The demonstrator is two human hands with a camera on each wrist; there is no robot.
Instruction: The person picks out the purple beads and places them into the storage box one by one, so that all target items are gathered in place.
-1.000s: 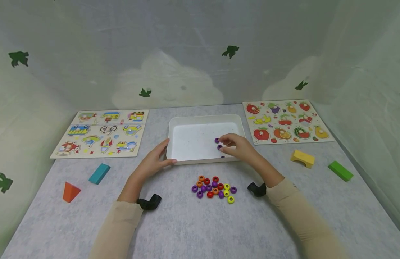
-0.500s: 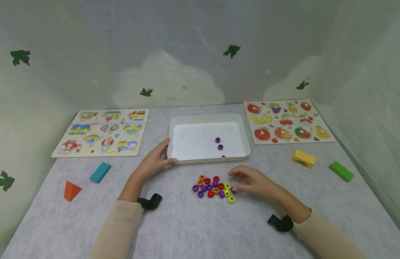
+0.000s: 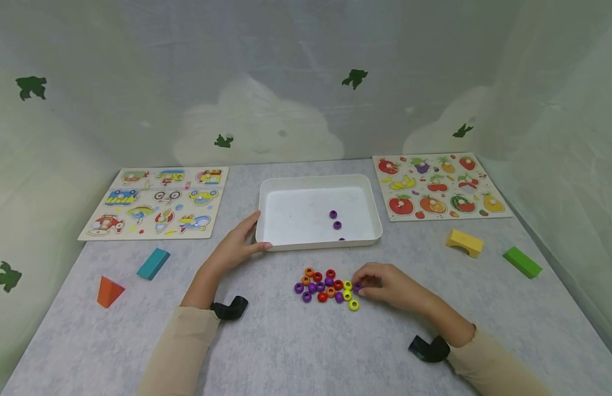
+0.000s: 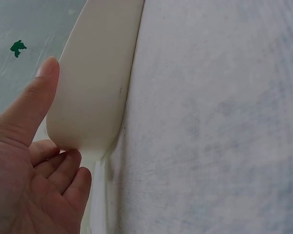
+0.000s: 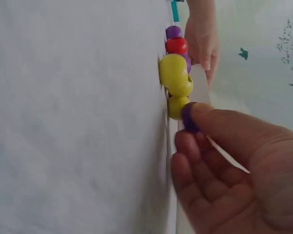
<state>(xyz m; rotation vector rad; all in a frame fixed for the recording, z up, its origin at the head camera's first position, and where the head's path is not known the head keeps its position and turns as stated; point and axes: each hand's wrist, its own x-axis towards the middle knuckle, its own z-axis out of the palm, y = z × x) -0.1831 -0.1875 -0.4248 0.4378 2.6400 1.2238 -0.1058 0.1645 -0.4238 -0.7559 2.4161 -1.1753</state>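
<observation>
My left hand (image 3: 236, 242) grips the near left corner of a shallow white tray (image 3: 316, 245), thumb at the front wall and fingers at the side. In the left wrist view, its fingers curl against the tray's outer wall (image 4: 95, 92). Between thumb and fingertips, my right hand (image 3: 392, 283) pinches a purple bead (image 5: 189, 117) at the right edge of a bead pile. That pile holds several purple, red (image 3: 322, 297), orange (image 3: 306, 281) and yellow beads (image 3: 354, 305). Inside the tray lie purple beads (image 3: 338, 225) near its right side, one partly hidden by the front wall.
A vehicle puzzle board (image 3: 152, 204) lies back left, a fruit puzzle board (image 3: 442, 187) back right. A teal block (image 3: 153, 264) and an orange-red wedge (image 3: 109, 292) are at left; a yellow arch block (image 3: 464, 242) and a green block (image 3: 522, 262) at right.
My right hand has moved from over the tray back to the bead pile, and its fingers have closed on a purple bead. The left hand stays at the tray corner.
</observation>
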